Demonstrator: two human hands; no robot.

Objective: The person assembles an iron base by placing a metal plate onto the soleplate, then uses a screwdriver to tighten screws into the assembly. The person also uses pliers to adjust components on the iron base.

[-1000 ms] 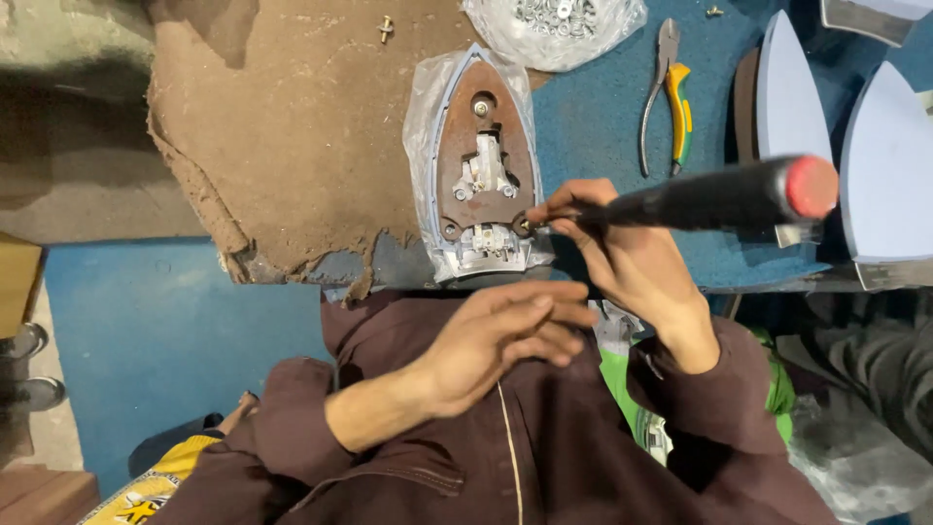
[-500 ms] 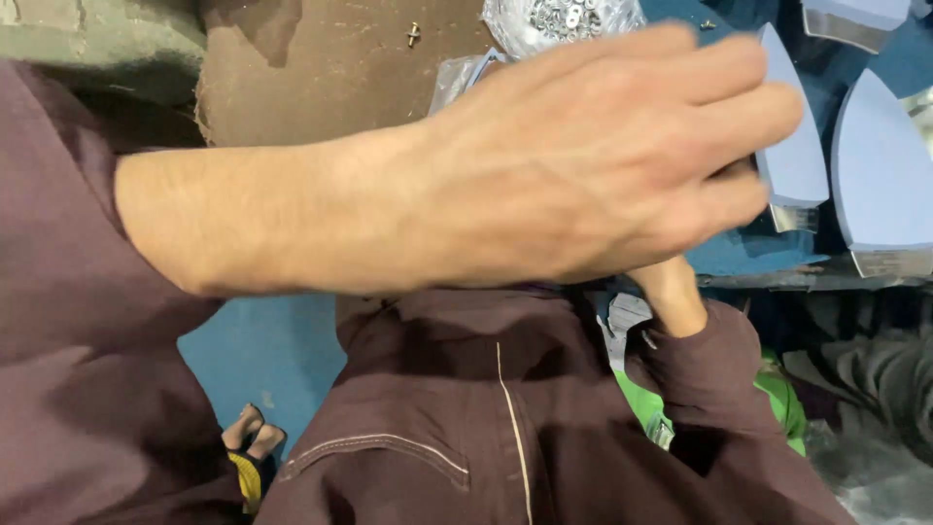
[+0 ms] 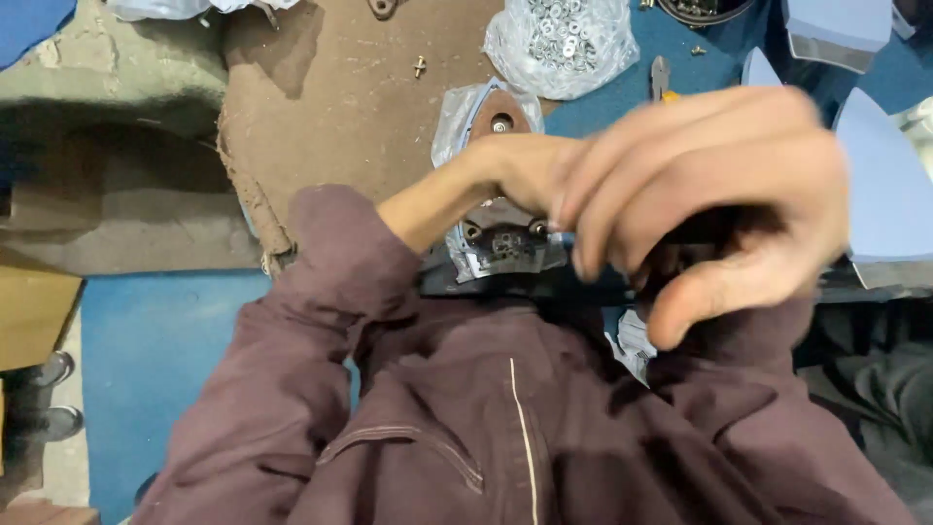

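**Hands crowd over an iron soleplate at the bench**

A hand fills the right half of the view, close to the camera and blurred, its fingers curled loosely downward over something dark beneath them. What that dark thing is, and whether the fingers actually grip it, I cannot tell. With the view this crowded I also cannot tell which hand this is, or make out a second one.

From the maroon sleeve on the left a bare forearm reaches up and across toward that hand. Just behind it lies the iron soleplate, brown and pointed, sitting in a clear plastic wrapper, its tip aimed away from the person and its screwed rear end nearest the body. It rests where the brown leather mat meets the blue table.

Farther back sits a clear bag of washers. A loose screw lies on the mat. Pliers peek out behind the knuckles, and pale blue iron-shaped plates stand at the right edge.
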